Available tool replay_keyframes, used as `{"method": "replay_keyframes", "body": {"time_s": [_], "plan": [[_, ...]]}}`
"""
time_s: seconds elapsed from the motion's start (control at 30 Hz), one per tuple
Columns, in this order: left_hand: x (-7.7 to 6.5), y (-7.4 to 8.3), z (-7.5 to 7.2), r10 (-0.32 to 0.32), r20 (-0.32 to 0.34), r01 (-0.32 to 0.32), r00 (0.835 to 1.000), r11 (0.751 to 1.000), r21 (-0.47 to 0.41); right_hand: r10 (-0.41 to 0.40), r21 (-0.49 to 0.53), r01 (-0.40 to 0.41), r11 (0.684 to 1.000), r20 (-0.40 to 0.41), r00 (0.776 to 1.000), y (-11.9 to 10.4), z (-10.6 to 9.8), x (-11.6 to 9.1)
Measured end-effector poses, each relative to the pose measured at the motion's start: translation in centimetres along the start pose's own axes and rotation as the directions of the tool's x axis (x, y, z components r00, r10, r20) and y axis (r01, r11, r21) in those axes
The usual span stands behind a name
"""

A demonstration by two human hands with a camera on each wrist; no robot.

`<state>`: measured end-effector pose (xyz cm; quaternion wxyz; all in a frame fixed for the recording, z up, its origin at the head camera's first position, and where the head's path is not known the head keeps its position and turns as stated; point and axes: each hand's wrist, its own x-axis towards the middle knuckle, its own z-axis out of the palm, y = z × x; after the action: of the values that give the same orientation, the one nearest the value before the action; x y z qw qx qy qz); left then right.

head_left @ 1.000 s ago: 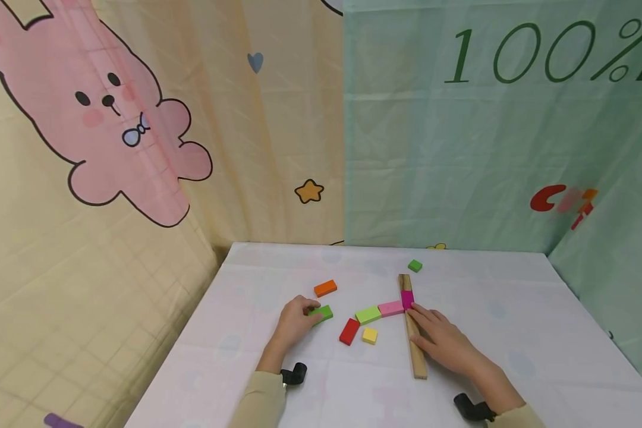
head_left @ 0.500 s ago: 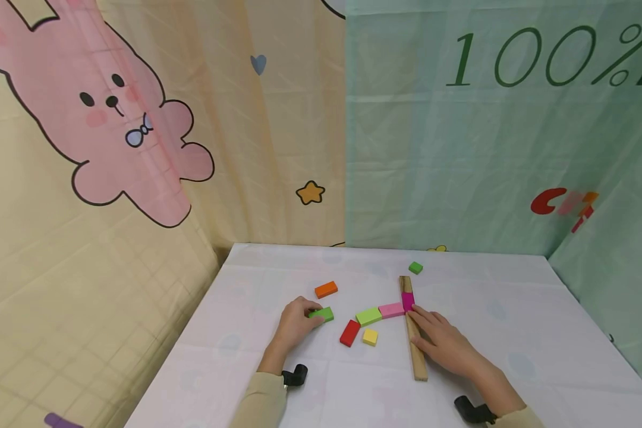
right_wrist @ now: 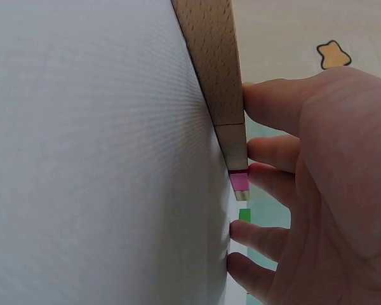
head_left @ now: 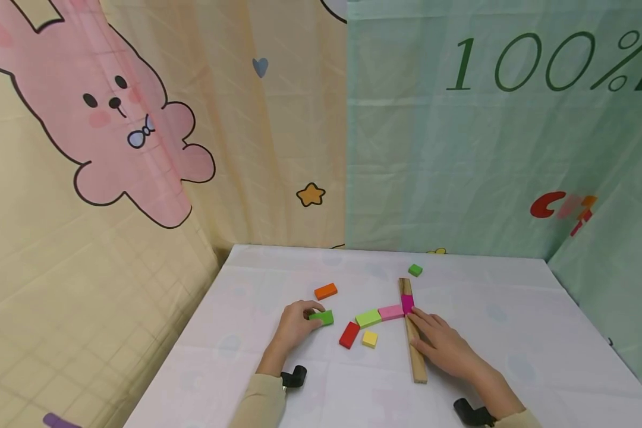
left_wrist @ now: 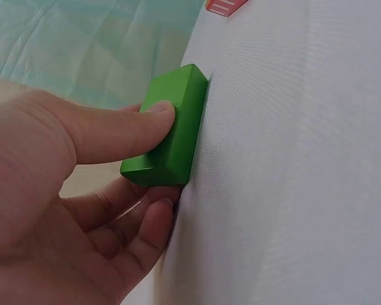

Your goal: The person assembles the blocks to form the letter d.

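My left hand (head_left: 295, 324) pinches a green rectangular block (head_left: 323, 317) at the left end, low over the tabletop. In the left wrist view the thumb lies across the broad face of this green block (left_wrist: 168, 136), whose edge is right at the white cloth. My right hand (head_left: 446, 345) rests its extended fingertips along a row of wooden blocks (head_left: 416, 356), with a magenta block (head_left: 407, 304) in line near its far end. The right wrist view has the thumb and two fingers (right_wrist: 273, 151) touching this row's side. A pink block (head_left: 391, 312) and a lime block (head_left: 368, 318) branch off leftward.
A red block (head_left: 349, 335) and a yellow block (head_left: 370, 339) lie near the lime one. An orange block (head_left: 326, 290) is beyond my left hand. A small green block (head_left: 415, 270) lies past the row's far end. Printed curtains (head_left: 278, 131) stand behind the white table (head_left: 219, 380).
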<state>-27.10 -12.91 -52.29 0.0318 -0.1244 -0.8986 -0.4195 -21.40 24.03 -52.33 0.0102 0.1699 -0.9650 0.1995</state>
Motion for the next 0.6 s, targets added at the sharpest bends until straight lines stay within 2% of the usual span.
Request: {"method": "replay_keyframes", "body": {"time_s": [0.23, 0.6], "plan": [[-0.01, 0.16, -0.33, -0.007, 0.028, 0.008, 1.000, 0.999, -0.051, 0.007, -0.002, -0.007, 1.000, 0.000, 1.000, -0.04, 0.00, -0.04], [-0.06, 0.46, -0.45, -0.006, 0.015, 0.008, 1.000, 0.992, -0.126, -0.003, -0.001, 0.003, 1.000, -0.013, 1.000, -0.17, 0.00, -0.16]]}}
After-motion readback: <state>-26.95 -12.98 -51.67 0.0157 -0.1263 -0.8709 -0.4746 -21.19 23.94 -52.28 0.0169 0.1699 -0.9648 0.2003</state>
